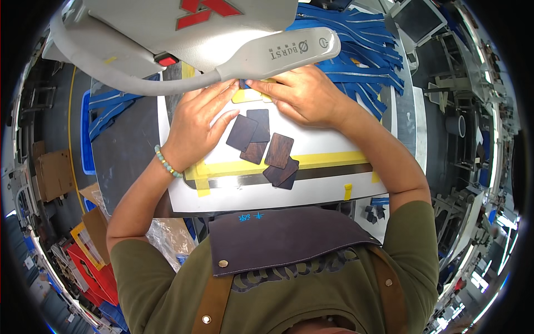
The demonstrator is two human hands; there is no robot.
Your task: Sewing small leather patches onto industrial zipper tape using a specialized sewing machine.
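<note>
My left hand (203,119) lies on the white work surface under the sewing machine head, its fingers stretched forward and its thumb apart. Opposite it, my right hand (308,97) has curled fingers, with the foremost fingertips close to those of the left. A small bit of blue material (243,84) shows between the fingertips, and the lamp hides the rest of it. Yellow tape (247,96) is stuck beside them. Several dark, rounded rectangular patches lie loosely between my forearms, including a wood-grain patch (280,150) and a plain dark patch (242,132).
A grey lamp on a bendable neck (278,53) crosses above my hands. Blue zipper strips (361,50) are heaped at the far right, and more zipper strips (108,114) lie at the left. A blue crate (87,133) and cardboard boxes (55,172) stand left of the table.
</note>
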